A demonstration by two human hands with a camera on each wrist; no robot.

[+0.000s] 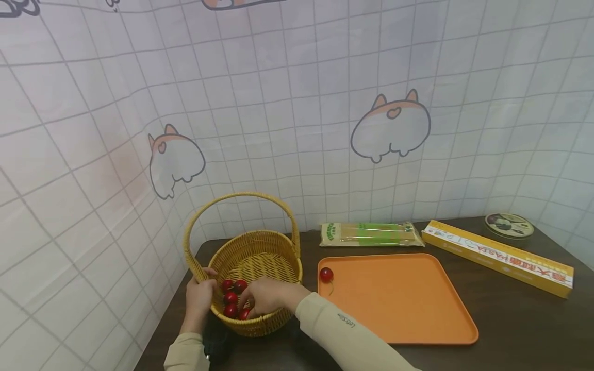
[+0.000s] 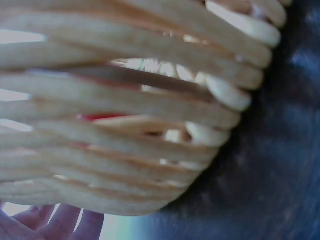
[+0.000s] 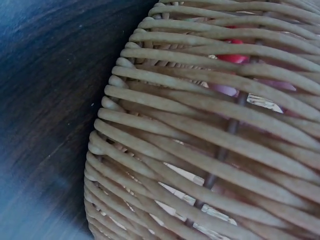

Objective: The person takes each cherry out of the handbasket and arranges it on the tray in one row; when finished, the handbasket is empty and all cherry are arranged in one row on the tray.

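Note:
A yellow wicker basket (image 1: 260,239) with a tall arched handle stands at the table's left. My left hand (image 1: 199,296) grips its left rim near the handle's foot; in the left wrist view its fingers (image 2: 62,222) show beside the woven wall (image 2: 115,100). Several red cherries (image 1: 230,298) lie inside, toward the near left. My right hand (image 1: 266,296) reaches down into the basket, its fingers pinching a cherry (image 1: 244,314) near the front wall. The right wrist view looks through the weave (image 3: 175,115), where a bit of red cherry (image 3: 233,54) shows; the fingertips are partly hidden.
An orange tray (image 1: 399,304) lies right of the basket, with one stemmed cherry (image 1: 327,275) at its far left corner. Behind it are a noodle packet (image 1: 371,234), a long yellow pasta box (image 1: 498,257) and a round tin (image 1: 509,225). A patterned curtain (image 1: 287,129) hangs behind.

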